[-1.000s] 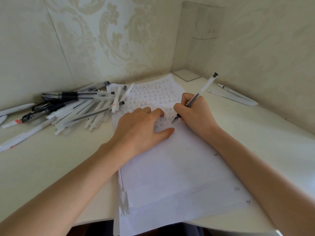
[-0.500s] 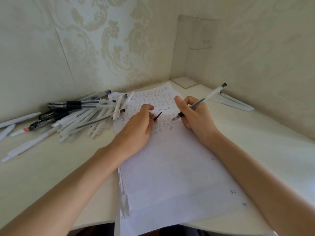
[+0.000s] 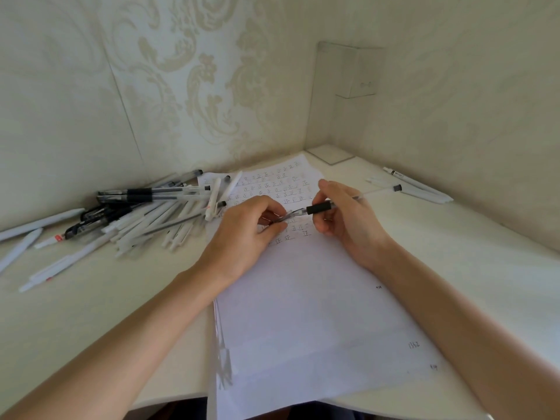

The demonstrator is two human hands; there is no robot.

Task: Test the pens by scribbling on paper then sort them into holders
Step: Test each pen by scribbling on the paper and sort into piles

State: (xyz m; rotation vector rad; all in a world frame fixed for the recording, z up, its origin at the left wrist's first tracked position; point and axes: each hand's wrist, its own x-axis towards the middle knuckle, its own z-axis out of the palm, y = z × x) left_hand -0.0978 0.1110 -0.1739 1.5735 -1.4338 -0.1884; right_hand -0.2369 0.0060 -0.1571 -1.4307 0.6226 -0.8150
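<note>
Over the paper (image 3: pixel 303 298), the pen (image 3: pixel 319 206) gripped by the right hand (image 3: pixel 354 221) is being capped (cap (image 3: pixel 285 219) pinched by left hand (image 3: pixel 242 234)); straight alignment seems needed.

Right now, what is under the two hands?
The paper, its top rows filled with written marks. The right hand holds a pen over it, the left hand pinches the pen cap; the paper beneath them is covered.

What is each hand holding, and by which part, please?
Right hand holds the pen by its barrel; left hand pinches the cap at its tip.
</note>
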